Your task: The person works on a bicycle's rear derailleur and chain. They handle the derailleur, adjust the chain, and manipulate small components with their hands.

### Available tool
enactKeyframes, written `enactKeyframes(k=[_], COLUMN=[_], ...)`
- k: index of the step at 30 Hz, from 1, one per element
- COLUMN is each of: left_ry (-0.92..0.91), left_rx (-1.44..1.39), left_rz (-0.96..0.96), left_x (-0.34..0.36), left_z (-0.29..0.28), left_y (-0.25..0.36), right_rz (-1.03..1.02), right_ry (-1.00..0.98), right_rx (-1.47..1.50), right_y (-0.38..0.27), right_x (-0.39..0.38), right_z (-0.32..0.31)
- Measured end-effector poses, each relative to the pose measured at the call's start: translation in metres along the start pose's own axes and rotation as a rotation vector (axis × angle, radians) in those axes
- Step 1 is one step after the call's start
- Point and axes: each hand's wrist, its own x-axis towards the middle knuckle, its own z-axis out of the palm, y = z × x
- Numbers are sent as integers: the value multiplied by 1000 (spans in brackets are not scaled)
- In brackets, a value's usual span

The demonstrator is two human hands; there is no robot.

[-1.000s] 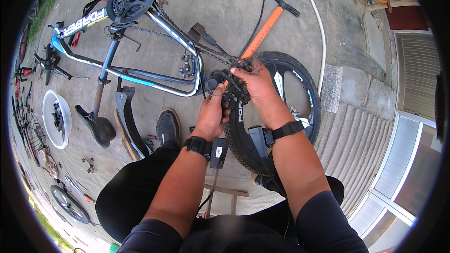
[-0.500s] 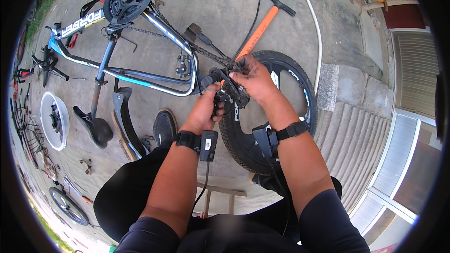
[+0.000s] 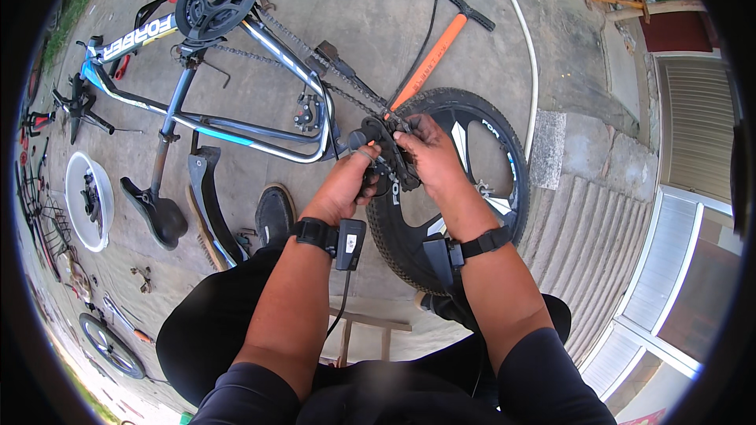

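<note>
A black rear derailleur (image 3: 391,151) is between my hands, above the bicycle wheel (image 3: 382,224) lying flat on the ground. My left hand (image 3: 346,185) is closed around the derailleur's near-left side, the thumb pressed on top. My right hand (image 3: 429,153) pinches the dark bicycle chain (image 3: 354,88) where it meets the derailleur; the fingers partly hide the exact grip. From there the chain runs up and left to the black crankset (image 3: 216,0) of the overturned blue and white bicycle frame (image 3: 228,131).
An orange floor pump (image 3: 429,63) lies beyond the wheel, beside a white hose (image 3: 516,20). On the left are a black saddle (image 3: 161,216), a mudguard (image 3: 209,193) and a white basin (image 3: 75,220) with dark parts inside. Ridged concrete (image 3: 587,260) lies to the right.
My right hand has shifted slightly down along the chain, its forearm moving a little left. The derailleur has turned slightly, while my left hand stays nearly in place.
</note>
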Motion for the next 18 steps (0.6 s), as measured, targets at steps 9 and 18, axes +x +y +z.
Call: enactKeyframes(k=[9,18], left_ry=[27,-27], left_rx=[165,79], left_rz=[50,-8], left_x=[-5,6], left_z=[1,-1], left_y=[5,4], right_rz=[-66,-121], right_ry=[67,183], right_rx=[42,-21], right_y=[15,-2], right_x=[-16,-21], right_z=[0,0])
